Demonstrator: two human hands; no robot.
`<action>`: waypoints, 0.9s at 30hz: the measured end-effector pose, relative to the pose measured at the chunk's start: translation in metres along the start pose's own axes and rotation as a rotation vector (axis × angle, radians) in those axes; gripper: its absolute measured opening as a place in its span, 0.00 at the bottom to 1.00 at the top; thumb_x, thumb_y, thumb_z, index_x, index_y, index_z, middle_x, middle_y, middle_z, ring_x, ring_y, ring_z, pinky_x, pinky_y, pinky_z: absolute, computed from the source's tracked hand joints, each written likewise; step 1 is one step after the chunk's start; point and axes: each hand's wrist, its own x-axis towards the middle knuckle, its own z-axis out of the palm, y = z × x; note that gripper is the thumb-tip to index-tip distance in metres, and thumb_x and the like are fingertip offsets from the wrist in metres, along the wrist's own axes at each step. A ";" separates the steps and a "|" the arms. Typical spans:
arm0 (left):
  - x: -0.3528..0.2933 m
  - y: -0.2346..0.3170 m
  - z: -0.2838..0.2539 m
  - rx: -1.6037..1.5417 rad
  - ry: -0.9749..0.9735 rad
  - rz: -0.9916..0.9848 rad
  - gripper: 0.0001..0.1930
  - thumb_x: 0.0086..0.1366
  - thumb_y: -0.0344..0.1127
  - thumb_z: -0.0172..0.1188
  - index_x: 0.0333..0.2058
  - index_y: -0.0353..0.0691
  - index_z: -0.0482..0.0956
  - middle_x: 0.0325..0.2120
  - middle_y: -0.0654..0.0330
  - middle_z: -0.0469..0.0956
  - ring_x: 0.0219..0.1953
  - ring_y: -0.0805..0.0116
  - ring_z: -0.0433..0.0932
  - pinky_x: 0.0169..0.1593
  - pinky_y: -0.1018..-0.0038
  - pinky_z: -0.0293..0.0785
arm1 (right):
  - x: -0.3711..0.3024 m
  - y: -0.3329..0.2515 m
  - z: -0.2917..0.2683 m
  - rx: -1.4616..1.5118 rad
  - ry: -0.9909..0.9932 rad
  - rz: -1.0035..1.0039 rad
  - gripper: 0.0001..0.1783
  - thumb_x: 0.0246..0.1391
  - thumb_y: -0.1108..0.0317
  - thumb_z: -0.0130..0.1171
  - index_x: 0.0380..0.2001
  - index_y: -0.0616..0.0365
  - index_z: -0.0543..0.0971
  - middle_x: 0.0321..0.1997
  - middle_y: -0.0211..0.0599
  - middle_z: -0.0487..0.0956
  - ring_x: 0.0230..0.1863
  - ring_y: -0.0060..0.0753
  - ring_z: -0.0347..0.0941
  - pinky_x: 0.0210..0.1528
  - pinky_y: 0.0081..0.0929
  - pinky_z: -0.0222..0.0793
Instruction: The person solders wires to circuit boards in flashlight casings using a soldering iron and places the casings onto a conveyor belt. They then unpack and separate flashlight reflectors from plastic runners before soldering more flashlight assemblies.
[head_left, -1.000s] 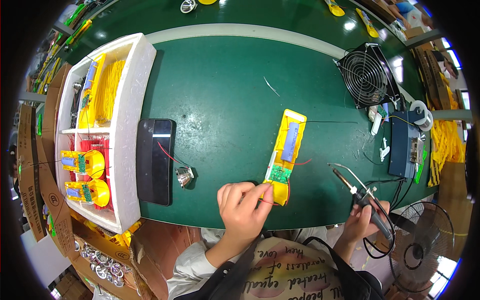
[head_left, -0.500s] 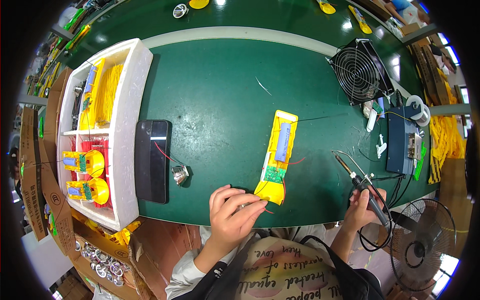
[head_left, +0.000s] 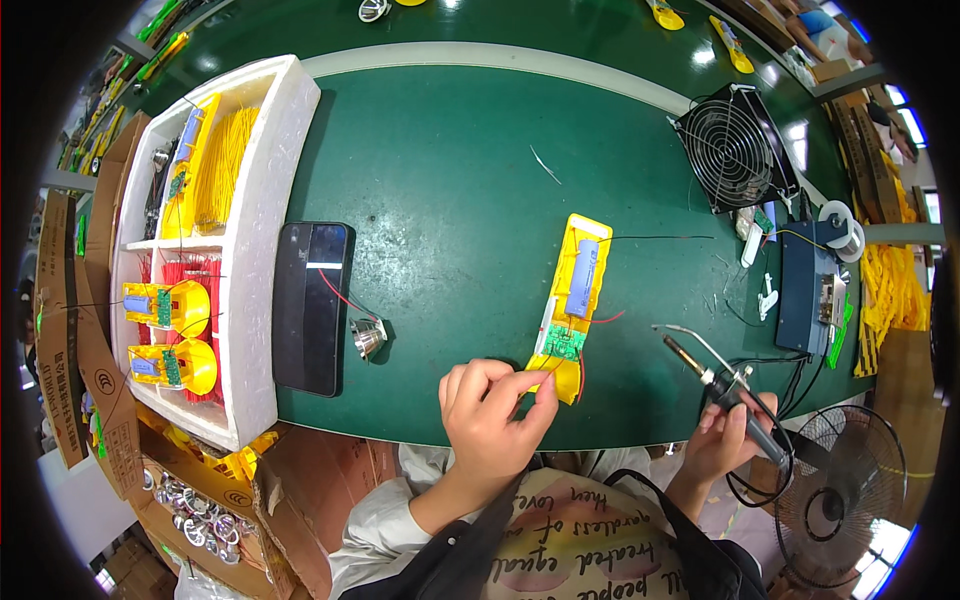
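On the green bench lies a yellow plastic housing [head_left: 566,386], long and open-topped, with a blue cylindrical battery [head_left: 580,278] and a green circuit board [head_left: 566,342] in it. Black and red wires stick out from it. My left hand [head_left: 492,412] is at the housing's near end, thumb and forefinger closed in a pinch by its left edge; whatever is between the fingertips is hidden. My right hand [head_left: 728,436] grips a soldering iron [head_left: 741,402] with a thin metal tube alongside its tip. That tip points up and left, apart from the housing.
At left stands a white foam box [head_left: 262,240] of wires and yellow housings. Beside it lie a black phone [head_left: 310,310] and a reflector cup [head_left: 368,338] with wires. A black fan [head_left: 735,150], a blue soldering station [head_left: 802,270] and a solder spool [head_left: 842,232] stand right.
The fingers of my left hand have drawn into a pinch and shifted up to the housing's near left edge. The soldering iron stays in my right hand. The whole view has shifted slightly.
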 end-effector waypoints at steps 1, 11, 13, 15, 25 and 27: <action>0.002 0.000 0.001 0.012 0.005 0.013 0.07 0.40 0.26 0.64 0.22 0.42 0.78 0.18 0.65 0.65 0.22 0.68 0.64 0.28 0.73 0.61 | -0.003 -0.004 0.001 -0.001 -0.028 -0.011 0.15 0.47 0.65 0.55 0.27 0.63 0.62 0.19 0.36 0.65 0.13 0.19 0.62 0.15 0.10 0.58; 0.005 0.001 0.001 0.042 -0.015 0.022 0.08 0.37 0.27 0.64 0.19 0.43 0.76 0.18 0.66 0.65 0.22 0.68 0.64 0.28 0.74 0.57 | -0.021 -0.012 0.017 -0.092 -0.365 0.056 0.14 0.43 0.72 0.59 0.29 0.63 0.64 0.16 0.37 0.72 0.18 0.24 0.70 0.25 0.17 0.65; 0.006 0.002 0.001 0.046 -0.024 0.015 0.08 0.37 0.27 0.64 0.19 0.44 0.76 0.18 0.66 0.65 0.22 0.68 0.64 0.28 0.74 0.57 | -0.020 -0.013 0.020 -0.120 -0.396 0.083 0.14 0.43 0.73 0.59 0.29 0.63 0.64 0.16 0.38 0.72 0.18 0.24 0.69 0.25 0.17 0.65; 0.007 0.003 0.000 0.046 -0.034 0.010 0.08 0.37 0.27 0.64 0.19 0.44 0.76 0.18 0.66 0.65 0.22 0.68 0.64 0.28 0.74 0.57 | -0.018 -0.014 0.021 -0.126 -0.398 0.086 0.14 0.43 0.73 0.59 0.29 0.63 0.64 0.17 0.38 0.72 0.18 0.24 0.69 0.24 0.17 0.65; 0.006 0.002 0.000 0.036 -0.037 0.007 0.08 0.36 0.26 0.65 0.20 0.44 0.76 0.18 0.66 0.65 0.22 0.68 0.64 0.28 0.74 0.57 | -0.019 -0.013 0.024 -0.107 -0.370 0.155 0.14 0.44 0.72 0.59 0.30 0.63 0.64 0.18 0.39 0.71 0.17 0.23 0.68 0.22 0.16 0.65; 0.006 0.002 0.000 0.034 -0.037 0.003 0.08 0.36 0.26 0.65 0.19 0.43 0.76 0.18 0.66 0.65 0.22 0.68 0.64 0.28 0.74 0.57 | -0.019 -0.013 0.024 -0.102 -0.367 0.159 0.14 0.44 0.72 0.59 0.30 0.63 0.64 0.18 0.39 0.71 0.17 0.23 0.68 0.22 0.16 0.65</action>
